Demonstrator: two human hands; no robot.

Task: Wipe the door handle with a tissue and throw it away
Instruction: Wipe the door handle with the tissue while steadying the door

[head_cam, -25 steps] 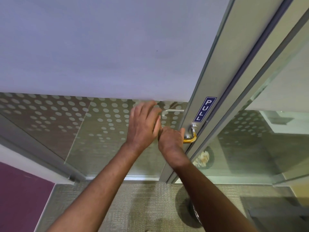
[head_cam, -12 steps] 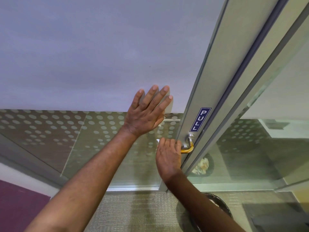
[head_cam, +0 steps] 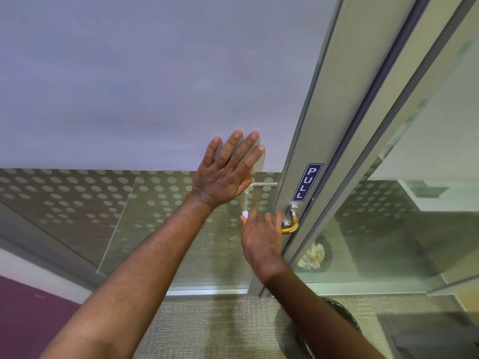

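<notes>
The curved metal door handle [head_cam: 290, 221], silver at its base and brass-yellow along its lower bend, juts from the pale grey aluminium door frame [head_cam: 308, 141] and serves as the fixed point here. Directly above the handle on the same frame sits a narrow dark blue sign [head_cam: 307, 181] with white letters reading PULL. The right hand [head_cam: 261, 235] lies just left of the handle, knuckles up, its fingers curled around the handle's free end, which they hide. A small white scrap of tissue [head_cam: 244, 214] peeks out above this hand's index finger, up and left of the handle; how much tissue is inside the fist cannot be seen. The left hand [head_cam: 228, 169] is farther up and left of the handle, fingers spread wide and straight, palm pressed flat against the frosted glass door panel [head_cam: 129, 86] at the edge where the plain frosting meets a band of pale dots; it holds nothing. Below the handle, beyond the right forearm, the dark round rim of a waste bin [head_cam: 344, 314] stands on the beige ribbed carpet [head_cam: 220, 327]. Down and right of the handle, crumpled white paper [head_cam: 312, 256] shows in the clear glass, too indistinct to tell whether it is a reflection
</notes>
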